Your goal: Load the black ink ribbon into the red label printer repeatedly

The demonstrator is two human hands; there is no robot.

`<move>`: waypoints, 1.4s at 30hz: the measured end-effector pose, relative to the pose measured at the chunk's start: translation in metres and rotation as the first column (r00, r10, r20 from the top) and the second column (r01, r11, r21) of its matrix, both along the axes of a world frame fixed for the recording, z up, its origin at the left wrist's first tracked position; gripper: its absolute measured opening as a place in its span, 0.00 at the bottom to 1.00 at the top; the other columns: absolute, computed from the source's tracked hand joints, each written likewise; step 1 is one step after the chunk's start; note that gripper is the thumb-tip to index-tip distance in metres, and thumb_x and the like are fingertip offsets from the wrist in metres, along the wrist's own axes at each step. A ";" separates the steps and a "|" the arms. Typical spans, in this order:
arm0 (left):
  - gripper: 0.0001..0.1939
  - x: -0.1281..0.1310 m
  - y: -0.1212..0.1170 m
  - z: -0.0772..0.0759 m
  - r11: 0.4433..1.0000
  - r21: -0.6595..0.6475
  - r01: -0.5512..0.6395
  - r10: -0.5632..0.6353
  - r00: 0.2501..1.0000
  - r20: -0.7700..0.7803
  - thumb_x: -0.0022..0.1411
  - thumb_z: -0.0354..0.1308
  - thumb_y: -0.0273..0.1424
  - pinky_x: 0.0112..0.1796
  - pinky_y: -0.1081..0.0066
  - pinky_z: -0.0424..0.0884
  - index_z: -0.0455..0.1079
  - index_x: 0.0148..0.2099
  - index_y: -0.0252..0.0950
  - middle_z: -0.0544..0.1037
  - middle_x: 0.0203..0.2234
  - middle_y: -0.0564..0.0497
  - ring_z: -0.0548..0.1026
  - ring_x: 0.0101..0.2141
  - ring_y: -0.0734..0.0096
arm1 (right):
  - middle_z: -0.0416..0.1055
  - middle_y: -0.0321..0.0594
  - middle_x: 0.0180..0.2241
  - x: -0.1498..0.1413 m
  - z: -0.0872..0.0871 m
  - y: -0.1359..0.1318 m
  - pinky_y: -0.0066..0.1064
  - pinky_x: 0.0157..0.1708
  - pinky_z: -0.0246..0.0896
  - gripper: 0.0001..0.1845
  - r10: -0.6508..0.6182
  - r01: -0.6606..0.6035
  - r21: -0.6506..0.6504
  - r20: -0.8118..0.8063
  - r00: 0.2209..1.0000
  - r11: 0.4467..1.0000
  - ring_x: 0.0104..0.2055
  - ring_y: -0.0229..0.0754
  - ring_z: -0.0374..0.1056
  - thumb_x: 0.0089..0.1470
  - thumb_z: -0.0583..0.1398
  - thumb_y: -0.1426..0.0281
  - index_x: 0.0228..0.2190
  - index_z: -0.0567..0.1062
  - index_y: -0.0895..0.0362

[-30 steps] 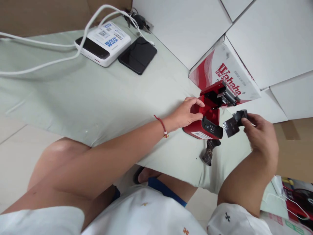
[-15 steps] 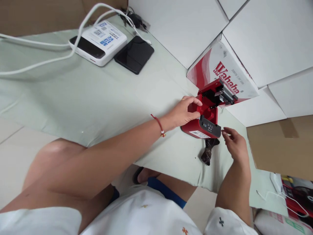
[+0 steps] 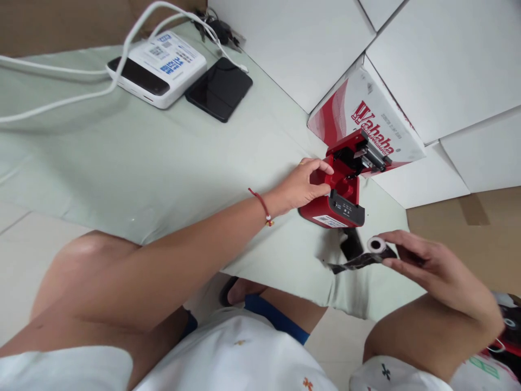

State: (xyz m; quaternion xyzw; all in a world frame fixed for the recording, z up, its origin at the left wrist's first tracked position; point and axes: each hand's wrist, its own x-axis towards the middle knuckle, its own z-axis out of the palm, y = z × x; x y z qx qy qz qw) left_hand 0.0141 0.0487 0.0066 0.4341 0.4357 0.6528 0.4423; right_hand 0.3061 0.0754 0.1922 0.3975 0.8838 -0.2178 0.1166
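A red and black thermal printer [image 3: 331, 210] stands on the cloth-covered table with its lid raised and its red inside showing. My left hand [image 3: 311, 184] grips the printer's near left wall, thumb and fingers closed around the rim. To the right of the printer, my right hand [image 3: 423, 258] holds a small paper roll [image 3: 376, 245] between thumb and fingers, its white end and dark core facing me. From the roll a dark, shiny strip [image 3: 352, 264] trails to the left above the table. Behind it is a dark patch that I cannot make out clearly.
A red-and-white Wahaha carton [image 3: 366, 117] stands right behind the printer, against large white boxes [image 3: 451, 70]. At the upper left lie a white device [image 3: 175, 70] with cables, a black phone [image 3: 220, 88] and keys [image 3: 220, 30]. A brown carton [image 3: 468, 222] is at the right.
My right hand has moved right and down from beside the printer and now holds the paper roll. The dark strip, earlier lying crumpled on the table, is lifted. My left hand stays on the printer.
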 end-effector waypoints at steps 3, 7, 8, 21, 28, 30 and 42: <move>0.16 0.000 0.001 -0.001 1.000 0.006 -0.001 0.001 1.000 0.009 0.58 0.64 0.27 0.67 0.52 0.68 0.76 0.50 0.40 0.72 0.59 0.44 0.73 0.58 0.58 | 0.83 0.41 0.48 -0.011 0.022 0.002 0.31 0.36 0.73 0.23 0.053 -0.049 0.088 -0.040 0.998 0.995 0.43 0.46 0.79 0.63 0.68 0.51 0.55 0.84 0.45; 0.17 0.001 0.002 -0.001 1.000 0.003 -0.014 0.014 1.000 -0.011 0.57 0.64 0.26 0.66 0.52 0.68 0.76 0.50 0.41 0.72 0.59 0.45 0.73 0.58 0.58 | 0.80 0.39 0.34 -0.052 0.009 0.019 0.33 0.31 0.67 0.26 0.009 0.013 0.188 -0.116 0.993 0.982 0.31 0.42 0.71 0.62 0.68 0.49 0.55 0.84 0.47; 0.17 0.001 0.002 -0.001 1.000 0.004 -0.016 0.016 1.000 -0.019 0.57 0.64 0.26 0.66 0.52 0.68 0.76 0.50 0.41 0.72 0.58 0.45 0.73 0.58 0.58 | 0.78 0.39 0.31 -0.065 0.000 0.025 0.34 0.30 0.65 0.27 -0.024 0.055 0.243 -0.128 0.991 0.968 0.29 0.42 0.69 0.62 0.67 0.50 0.57 0.84 0.49; 0.17 0.002 0.002 0.001 0.999 0.017 -0.039 0.039 0.999 -0.031 0.57 0.63 0.24 0.65 0.54 0.69 0.76 0.49 0.40 0.73 0.56 0.45 0.73 0.59 0.59 | 0.83 0.47 0.35 -0.146 -0.051 0.073 0.39 0.40 0.66 0.24 -0.065 0.018 0.402 0.104 0.992 0.915 0.36 0.50 0.75 0.59 0.62 0.68 0.55 0.84 0.59; 0.15 0.005 -0.002 0.005 0.996 0.031 -0.084 0.086 0.992 -0.090 0.60 0.62 0.25 0.65 0.55 0.70 0.74 0.50 0.40 0.76 0.55 0.45 0.73 0.59 0.59 | 0.85 0.47 0.44 -0.142 -0.068 0.073 0.37 0.46 0.68 0.28 -0.030 0.020 0.380 0.020 0.999 0.925 0.41 0.49 0.77 0.59 0.62 0.70 0.60 0.82 0.58; 0.14 0.011 -0.007 0.007 0.984 0.070 -0.163 0.172 0.972 -0.159 0.63 0.60 0.25 0.65 0.54 0.70 0.74 0.51 0.39 0.76 0.55 0.43 0.74 0.60 0.58 | 0.85 0.47 0.47 -0.143 -0.075 0.078 0.37 0.47 0.68 0.27 -0.014 -0.005 0.368 0.050 0.999 0.930 0.44 0.50 0.78 0.58 0.63 0.71 0.58 0.83 0.57; 0.10 0.038 -0.046 0.006 0.851 0.513 -0.110 0.492 0.507 -0.708 0.74 0.61 0.35 0.61 0.46 0.67 0.83 0.51 0.41 0.81 0.57 0.39 0.72 0.63 0.46 | 0.84 0.47 0.48 -0.129 -0.053 0.053 0.43 0.50 0.74 0.22 0.056 0.267 0.495 -0.546 0.836 0.827 0.44 0.48 0.78 0.71 0.58 0.55 0.51 0.85 0.55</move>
